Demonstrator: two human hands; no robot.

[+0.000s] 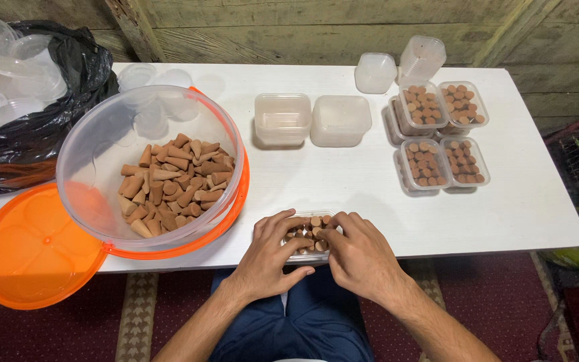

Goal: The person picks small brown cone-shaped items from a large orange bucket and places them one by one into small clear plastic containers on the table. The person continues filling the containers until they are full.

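Brown clay-like cones (pixel 311 231) fill the small clear plastic tub (pixel 306 255); left hand (pixel 271 258) and right hand (pixel 358 257) pinch its sides, arranging; big clear bowl (pixel 95 144) at ten o'clock.

Bare white table (pixel 370 194) at 12 o'clock of the hands. Obstacles: large clear tub (pixel 152 167) at 10 o'clock; two empty containers (pixel 311 121) at 12; filled boxes (pixel 440 137) at 1 o'clock.

Both hands (pixel 269 258) (pixel 360 258) on small container (pixel 309 240) of brown cones (pixel 311 231).
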